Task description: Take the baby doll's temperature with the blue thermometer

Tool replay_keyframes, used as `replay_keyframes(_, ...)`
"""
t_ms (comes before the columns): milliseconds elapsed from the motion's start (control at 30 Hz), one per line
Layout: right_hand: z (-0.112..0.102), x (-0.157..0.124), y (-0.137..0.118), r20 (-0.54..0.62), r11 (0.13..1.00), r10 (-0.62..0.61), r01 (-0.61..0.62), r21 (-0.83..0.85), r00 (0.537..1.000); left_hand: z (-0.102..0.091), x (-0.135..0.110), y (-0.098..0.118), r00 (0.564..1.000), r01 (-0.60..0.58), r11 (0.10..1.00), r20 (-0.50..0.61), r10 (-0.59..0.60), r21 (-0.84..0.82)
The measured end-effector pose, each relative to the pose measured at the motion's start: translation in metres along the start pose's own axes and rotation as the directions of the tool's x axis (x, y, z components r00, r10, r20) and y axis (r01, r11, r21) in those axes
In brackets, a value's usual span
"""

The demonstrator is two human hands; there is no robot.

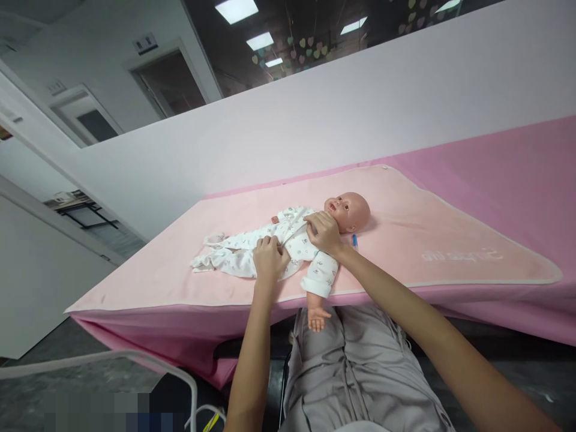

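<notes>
A bald baby doll (357, 210) lies on its back on a peach blanket (157, 258), head to the right and feet to the left. It wears a white printed romper (234, 261). My left hand (270, 257) is closed on the romper's front edge around the waist, fingers pinched together. Near the doll's neck, my right hand (324, 231) grips the upper front of the same romper. The doll's near arm (318, 312) hangs past the table's front edge. My fingers cover part of the romper's opening, so any fasteners there are hidden.
A pink cloth (508, 174) covers the table under the blanket. Behind it rises a white wall (360, 114) with a dark window above. A small blue item (355, 241) shows beside the doll's head. A white rail (193, 390) stands at lower left.
</notes>
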State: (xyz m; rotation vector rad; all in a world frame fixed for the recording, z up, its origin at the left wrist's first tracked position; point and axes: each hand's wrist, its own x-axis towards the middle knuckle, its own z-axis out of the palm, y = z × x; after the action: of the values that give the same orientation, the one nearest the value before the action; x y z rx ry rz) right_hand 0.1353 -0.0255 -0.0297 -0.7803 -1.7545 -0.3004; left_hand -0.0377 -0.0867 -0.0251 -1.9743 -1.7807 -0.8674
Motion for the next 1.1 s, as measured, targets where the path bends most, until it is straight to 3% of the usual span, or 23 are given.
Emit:
replay_keyframes(100, 0.001, 0.000, 0.000, 0.004, 1.000, 0.002, -0.002, 0.012, 1.000, -0.003, -0.011, -0.006, 0.998, -0.061, 0.991, -0.002, 0.061, -0.122)
replay_keyframes(200, 0.001, 0.000, 0.000, -0.005, 1.000, 0.001, -0.001, 0.012, 1.000, -0.002, -0.016, -0.010, 0.999, -0.038, 0.981, -0.015, 0.036, -0.189)
replay_keyframes(400, -0.002, 0.003, -0.003, -0.011, 1.000, -0.015, 0.015, -0.007, 1.000, 0.006, -0.014, -0.009, 0.996, -0.070, 0.984, -0.060, 0.061, -0.162)
replay_keyframes(567, -0.029, 0.017, -0.022, 0.058, 0.998, -0.013, 0.016, -0.053, 0.998, -0.006, -0.020, -0.007, 0.993, -0.120, 0.985, -0.034, 0.117, -0.122)
replay_keyframes(667, -0.056, 0.007, -0.038, 0.018, 0.987, 0.139, -0.137, -0.085, 0.990, -0.020, -0.021, -0.006, 0.989, -0.147, 0.982, -0.020, 0.145, -0.120)
replay_keyframes(767, -0.080, -0.022, -0.048, -0.008, 0.924, 0.351, -0.348, -0.160, 0.936, -0.033, -0.008, 0.001, 0.981, -0.167, 0.980, -0.118, 0.154, -0.107)
replay_keyframes(833, -0.093, -0.043, -0.051, 0.028, 0.847, 0.457, -0.426, -0.317, 0.889, -0.035, 0.012, 0.010, 0.975, -0.172, 0.971, -0.167, 0.144, -0.166)
replay_keyframes(900, -0.102, -0.060, -0.052, 0.103, 0.741, 0.570, -0.456, -0.493, 0.815, -0.029, 0.037, 0.022, 0.981, -0.174, 0.951, -0.127, 0.145, -0.256)
replay_keyframes(967, -0.107, -0.071, -0.050, 0.172, 0.669, 0.641, -0.435, -0.603, 0.748, -0.014, 0.062, 0.034, 0.975, -0.203, 0.915, 0.015, 0.222, -0.350)
replay_keyframes(1033, -0.109, -0.077, -0.047, 0.221, 0.660, 0.658, -0.410, -0.630, 0.720, 0.007, 0.081, 0.041, 0.922, -0.224, 0.867, 0.192, 0.337, -0.445)
replay_keyframes(1067, -0.110, -0.079, -0.045, 0.233, 0.669, 0.655, -0.409, -0.620, 0.719, 0.018, 0.087, 0.042, 0.897, -0.195, 0.852, 0.262, 0.355, -0.486)
replay_keyframes(1100, -0.111, -0.081, -0.043, 0.232, 0.681, 0.650, -0.420, -0.599, 0.723, 0.029, 0.092, 0.042, 0.900, -0.138, 0.849, 0.293, 0.322, -0.509)
